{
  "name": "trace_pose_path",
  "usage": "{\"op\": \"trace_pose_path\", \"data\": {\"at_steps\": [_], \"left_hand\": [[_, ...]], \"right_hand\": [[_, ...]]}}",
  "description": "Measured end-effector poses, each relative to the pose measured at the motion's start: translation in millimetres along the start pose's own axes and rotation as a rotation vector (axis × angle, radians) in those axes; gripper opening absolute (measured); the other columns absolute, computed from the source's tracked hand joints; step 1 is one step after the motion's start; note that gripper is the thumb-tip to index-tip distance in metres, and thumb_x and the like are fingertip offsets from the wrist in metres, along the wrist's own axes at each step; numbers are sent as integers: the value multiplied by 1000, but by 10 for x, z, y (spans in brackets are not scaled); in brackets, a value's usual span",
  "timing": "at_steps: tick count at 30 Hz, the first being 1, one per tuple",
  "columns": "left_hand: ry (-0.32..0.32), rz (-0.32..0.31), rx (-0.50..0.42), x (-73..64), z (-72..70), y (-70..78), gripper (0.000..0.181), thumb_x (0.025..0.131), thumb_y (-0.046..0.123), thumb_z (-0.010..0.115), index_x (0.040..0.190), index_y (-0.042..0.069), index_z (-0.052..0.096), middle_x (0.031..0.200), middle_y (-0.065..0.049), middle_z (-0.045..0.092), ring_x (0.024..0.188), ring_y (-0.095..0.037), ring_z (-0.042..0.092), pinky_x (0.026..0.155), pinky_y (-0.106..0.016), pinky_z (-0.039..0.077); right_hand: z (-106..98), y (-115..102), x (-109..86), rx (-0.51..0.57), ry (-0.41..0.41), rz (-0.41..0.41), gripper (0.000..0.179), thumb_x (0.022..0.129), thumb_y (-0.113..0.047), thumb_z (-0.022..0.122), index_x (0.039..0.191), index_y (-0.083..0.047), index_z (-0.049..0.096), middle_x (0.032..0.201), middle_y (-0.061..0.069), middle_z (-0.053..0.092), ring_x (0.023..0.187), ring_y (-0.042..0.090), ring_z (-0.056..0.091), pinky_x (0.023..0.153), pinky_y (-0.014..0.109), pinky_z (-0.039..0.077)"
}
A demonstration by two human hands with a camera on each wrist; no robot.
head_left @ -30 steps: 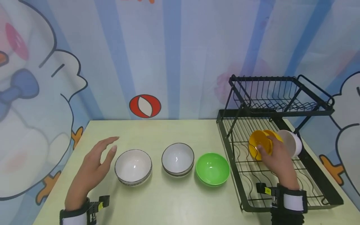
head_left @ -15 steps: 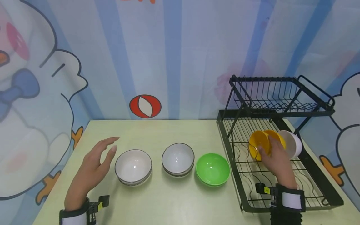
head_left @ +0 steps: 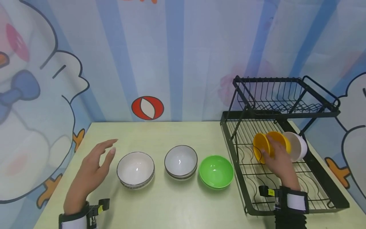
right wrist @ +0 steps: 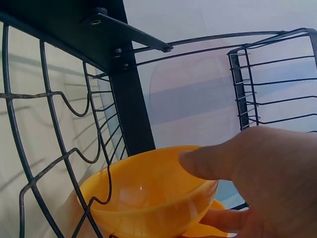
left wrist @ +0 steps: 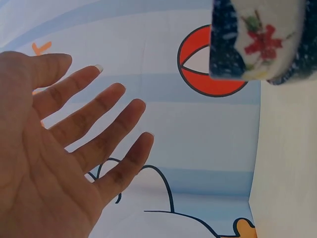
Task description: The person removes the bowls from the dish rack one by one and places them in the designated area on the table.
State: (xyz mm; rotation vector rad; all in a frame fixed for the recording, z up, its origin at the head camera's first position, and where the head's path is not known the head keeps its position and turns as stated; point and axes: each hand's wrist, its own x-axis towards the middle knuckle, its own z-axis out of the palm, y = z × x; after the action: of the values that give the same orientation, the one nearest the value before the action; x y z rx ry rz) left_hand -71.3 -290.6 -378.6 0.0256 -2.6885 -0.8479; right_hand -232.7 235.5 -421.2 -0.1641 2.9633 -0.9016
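My right hand grips the left one of two yellow bowls in the dish rack. In the right wrist view its thumb lies over the rim of this yellow bowl, with fingers behind the outer wall. The bowl stands on edge among the wires, and the second yellow bowl is partly covered by the hand. A white bowl stands on edge at their right. My left hand is held with spread fingers left of a stack of white bowls, touching nothing.
The black two-tier dish rack fills the table's right side, its upper shelf over the rear part. Grey-white stacked bowls and a green bowl stand mid-table. A flower-patterned bowl shows in the left wrist view.
The gripped yellow bowl has turned so its opening looks narrower, and it stands slightly further apart from the second one. My left hand has shifted a little to the left.
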Motion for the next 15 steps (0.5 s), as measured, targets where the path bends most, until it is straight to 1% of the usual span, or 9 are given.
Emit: {"op": "trace_pose_path", "data": {"at_steps": [4, 7, 11, 15], "left_hand": [[20, -15, -4, -23, -24, -87, 45, 108, 32, 43, 146, 8, 46, 146, -21, 50, 133, -43, 47, 103, -63, 45], [28, -55, -13, -40, -40, -160, 47, 108, 33, 40, 147, 7, 44, 147, -23, 48, 132, -44, 47, 101, -63, 46], [9, -128, -41, -37, -52, -276, 51, 109, 37, 35, 149, 6, 42, 150, -24, 45, 132, -46, 46, 100, -67, 45], [-24, -188, -72, -37, -36, -380, 55, 109, 41, 31, 150, 6, 40, 149, -26, 45, 133, -48, 46, 100, -70, 43]], "right_hand": [[4, 6, 2, 1, 1, 2, 62, 106, -26, 45, 159, -9, 17, 153, 40, 23, 131, 64, 32, 100, 81, 33], [10, 0, 5, 4, 14, 8, 61, 105, -25, 47, 158, -8, 21, 153, 40, 24, 133, 63, 31, 101, 81, 33], [20, -16, 16, 7, 54, 14, 60, 103, -21, 52, 156, -5, 27, 153, 38, 28, 135, 60, 31, 103, 79, 32], [31, -46, 17, 1, 95, 27, 61, 99, -17, 57, 153, -1, 32, 150, 38, 31, 133, 59, 33, 104, 78, 35]]}}
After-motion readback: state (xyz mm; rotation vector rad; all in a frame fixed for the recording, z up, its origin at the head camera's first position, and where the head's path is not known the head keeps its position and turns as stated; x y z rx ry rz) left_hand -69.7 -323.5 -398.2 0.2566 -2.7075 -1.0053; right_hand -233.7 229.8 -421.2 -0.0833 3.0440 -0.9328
